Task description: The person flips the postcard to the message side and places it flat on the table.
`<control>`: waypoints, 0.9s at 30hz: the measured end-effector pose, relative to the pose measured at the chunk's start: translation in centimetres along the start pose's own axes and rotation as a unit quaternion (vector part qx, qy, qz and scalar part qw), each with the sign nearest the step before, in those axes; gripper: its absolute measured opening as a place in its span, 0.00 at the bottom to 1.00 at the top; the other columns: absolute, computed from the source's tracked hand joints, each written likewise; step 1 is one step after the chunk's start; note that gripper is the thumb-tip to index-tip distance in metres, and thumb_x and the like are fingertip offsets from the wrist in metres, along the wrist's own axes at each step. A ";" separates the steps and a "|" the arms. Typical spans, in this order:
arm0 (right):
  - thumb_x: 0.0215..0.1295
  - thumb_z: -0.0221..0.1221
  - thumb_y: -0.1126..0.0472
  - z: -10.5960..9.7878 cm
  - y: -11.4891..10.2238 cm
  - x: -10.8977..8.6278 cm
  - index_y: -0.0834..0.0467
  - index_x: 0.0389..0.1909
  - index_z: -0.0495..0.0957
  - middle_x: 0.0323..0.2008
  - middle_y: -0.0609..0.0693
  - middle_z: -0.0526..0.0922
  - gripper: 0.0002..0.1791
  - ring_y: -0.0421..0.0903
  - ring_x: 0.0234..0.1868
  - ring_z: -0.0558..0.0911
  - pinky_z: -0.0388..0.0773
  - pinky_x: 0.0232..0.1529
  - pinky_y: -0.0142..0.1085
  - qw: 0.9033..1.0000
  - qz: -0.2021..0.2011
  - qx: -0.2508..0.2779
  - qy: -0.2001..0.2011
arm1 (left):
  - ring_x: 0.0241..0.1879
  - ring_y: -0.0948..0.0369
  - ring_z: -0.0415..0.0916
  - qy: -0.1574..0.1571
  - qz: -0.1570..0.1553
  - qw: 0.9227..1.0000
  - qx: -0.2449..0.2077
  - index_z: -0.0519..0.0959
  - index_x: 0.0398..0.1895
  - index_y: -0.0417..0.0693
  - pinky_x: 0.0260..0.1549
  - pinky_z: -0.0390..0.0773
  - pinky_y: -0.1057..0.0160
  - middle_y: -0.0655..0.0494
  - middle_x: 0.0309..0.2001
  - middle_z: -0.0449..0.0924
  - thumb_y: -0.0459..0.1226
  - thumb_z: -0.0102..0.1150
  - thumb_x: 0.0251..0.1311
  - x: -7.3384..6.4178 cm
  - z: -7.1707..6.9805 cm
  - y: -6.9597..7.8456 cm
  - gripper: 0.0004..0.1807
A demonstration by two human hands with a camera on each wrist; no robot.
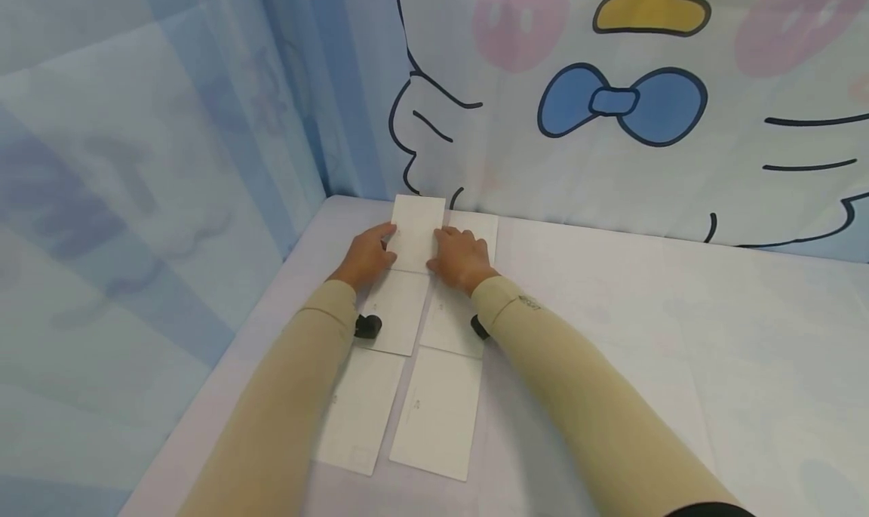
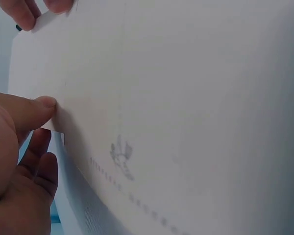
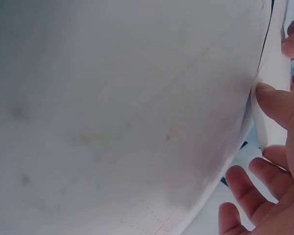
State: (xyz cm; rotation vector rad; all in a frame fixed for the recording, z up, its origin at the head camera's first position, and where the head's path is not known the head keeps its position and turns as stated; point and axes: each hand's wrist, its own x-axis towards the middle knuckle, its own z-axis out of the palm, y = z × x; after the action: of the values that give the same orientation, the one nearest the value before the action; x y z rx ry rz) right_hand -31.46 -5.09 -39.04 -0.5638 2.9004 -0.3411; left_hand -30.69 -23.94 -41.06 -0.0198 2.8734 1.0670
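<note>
A white rectangular card (image 1: 416,234) sits at the far end of the left column, with both hands on its side edges. My left hand (image 1: 367,256) pinches its left edge, thumb on the face and fingers bent behind in the left wrist view. On the opposite edge, my right hand (image 1: 462,259) grips the card between thumb and fingers, partly covering another white card (image 1: 480,230) on the right. Nearer me lie a left card (image 1: 396,313) and a right card (image 1: 450,321), just below the hands. A small grey printed mark (image 2: 121,157) shows up close in the left wrist view.
Two more white cards, left (image 1: 360,407) and right (image 1: 437,415), lie nearest me on the white-covered table (image 1: 611,336). Behind stands a curtain printed with a blue bow (image 1: 614,102); another pale blue curtain (image 1: 136,200) borders the left edge.
</note>
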 end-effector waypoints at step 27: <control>0.72 0.59 0.48 0.6 0.4 0.2 0.53 0.71 0.69 0.67 0.52 0.73 0.30 0.55 0.57 0.69 0.66 0.58 0.52 1.000 -0.006 -0.013 -0.003 | 0.71 0.49 0.61 -0.011 -0.031 0.999 0.023 0.69 0.70 0.41 0.70 0.57 0.54 0.44 0.70 0.67 0.28 0.51 0.70 -1.0 0.1 0.7 0.25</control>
State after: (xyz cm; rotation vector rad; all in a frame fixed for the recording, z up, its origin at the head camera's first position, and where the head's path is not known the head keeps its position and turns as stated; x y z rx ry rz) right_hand -31.67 -4.97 -39.70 -0.5860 2.9009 -0.3046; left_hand -29.71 -23.36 -40.55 -0.0940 2.8577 0.9829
